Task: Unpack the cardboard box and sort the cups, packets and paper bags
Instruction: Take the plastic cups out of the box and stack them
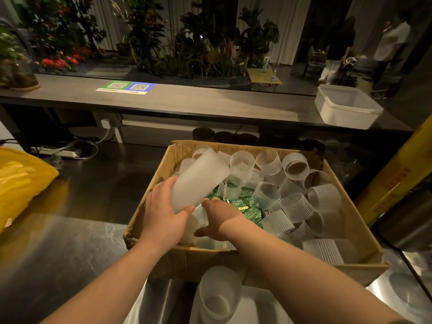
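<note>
Left hand [163,213] grips a tilted cup stack [198,178], its far end pointing to 1 o'clock, over the 9 o'clock side of the cardboard box [187,263]. Right hand [222,218] reaches into the box; its grip cannot be determined. Loose cups [297,167] surround green packets [247,206] at box centre.

Inside the cardboard box [194,260], loose cups [297,206] covered most of the green packets [250,209], and the tall cup [198,181] gripped by the left hand [163,218] screened those behind it. The fingertips of the right hand [222,218] were hidden there. Left of the box, the yellow bag [21,183] ran off-frame.
</note>
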Motion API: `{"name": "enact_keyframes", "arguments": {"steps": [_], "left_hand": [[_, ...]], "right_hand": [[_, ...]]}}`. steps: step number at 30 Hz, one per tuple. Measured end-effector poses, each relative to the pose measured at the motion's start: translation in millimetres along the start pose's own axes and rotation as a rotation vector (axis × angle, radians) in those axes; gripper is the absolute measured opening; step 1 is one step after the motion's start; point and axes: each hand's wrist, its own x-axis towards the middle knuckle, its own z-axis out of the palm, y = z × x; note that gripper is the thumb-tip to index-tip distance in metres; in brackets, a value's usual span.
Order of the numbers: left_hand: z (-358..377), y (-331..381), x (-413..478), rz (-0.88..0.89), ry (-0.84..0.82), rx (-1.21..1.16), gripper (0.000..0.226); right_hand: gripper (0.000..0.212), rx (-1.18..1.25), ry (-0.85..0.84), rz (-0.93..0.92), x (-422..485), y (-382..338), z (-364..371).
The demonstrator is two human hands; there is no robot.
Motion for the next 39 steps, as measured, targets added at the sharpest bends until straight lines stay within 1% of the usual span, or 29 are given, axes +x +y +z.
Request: {"name": "enact_keyframes", "arguments": {"steps": [1, 3, 5, 6, 8, 10, 11, 12, 13, 14, 15, 16, 17, 19, 22, 24, 26, 28, 30, 33, 39], "left_hand": [[0, 0, 0, -0.001, -0.007, 0.002, 0.079], [-1, 0, 1, -0.006, -0.023, 0.000, 0.080], [-1, 0, 2, -0.003, -0.037, -0.004, 0.080], [-1, 0, 2, -0.002, -0.046, -0.007, 0.080], [-1, 0, 1, 0.000, -0.070, -0.009, 0.079], [-1, 1, 1, 0.008, -0.094, -0.007, 0.078], [-1, 1, 1, 0.011, -0.104, -0.009, 0.078], [-2, 2, 0, 0.013, -0.117, -0.013, 0.078], [-3, 2, -1, 0.016, -0.135, -0.015, 0.078], [-3, 2, -1, 0.019, -0.158, -0.014, 0.078], [-3, 1, -1, 0.025, -0.182, -0.011, 0.079], [-3, 1, -1, 0.032, -0.205, -0.009, 0.079], [-3, 1, -1, 0.040, -0.227, -0.009, 0.080], [-3, 2, 0, 0.058, -0.264, -0.001, 0.080], [-5, 2, -2, 0.072, -0.282, -0.002, 0.083], [-6, 3, -3, 0.071, -0.303, -0.008, 0.082], [-6, 5, -4, 0.090, -0.323, 0.008, 0.080], [-6, 8, -4, 0.097, -0.326, 0.021, 0.079], [-6, 8, -3, 0.087, -0.331, 0.021, 0.079], [-6, 4, -1, 0.089, -0.347, 0.025, 0.079], [-6, 3, 0, 0.077, -0.329, 0.020, 0.078]], "right_hand": [[0.073, -0.003, 0.017, 0.025, 2, 2, 0], [0.051, 0.119, 0.055, 0.112, 3, 10, -2], [0.041, 0.282, 0.084, 0.222, 2, 23, -7], [0.036, 0.324, 0.104, 0.273, 1, 32, -9], [0.025, 0.457, 0.186, 0.388, 0, 53, -15], [0.017, 0.767, 0.298, 0.503, -6, 73, -23], [0.014, 0.990, 0.349, 0.547, -11, 83, -28], [0.012, 1.267, 0.372, 0.565, -18, 92, -33], [0.013, 1.554, 0.349, 0.538, -25, 100, -38], [0.016, 1.791, 0.299, 0.479, -32, 107, -41], [0.019, 1.934, 0.241, 0.411, -37, 113, -43], [0.020, 1.978, 0.189, 0.353, -40, 118, -45], [0.019, 1.956, 0.143, 0.310, -42, 120, -48], [0.014, 1.834, 0.086, 0.256, -43, 118, -55], [0.011, 1.703, 0.067, 0.251, -46, 112, -66], [0.016, 1.666, 0.035, 0.252, -46, 113, -70], [0.020, 1.578, -0.007, 0.256, -45, 112, -73], [0.014, 1.458, -0.032, 0.251, -42, 107, -74], [0.012, 1.361, -0.035, 0.270, -37, 101, -72], [0.016, 1.285, -0.023, 0.309, -29, 95, -65], [0.015, 1.088, 0.085, 0.288, -21, 76, -55]]}}
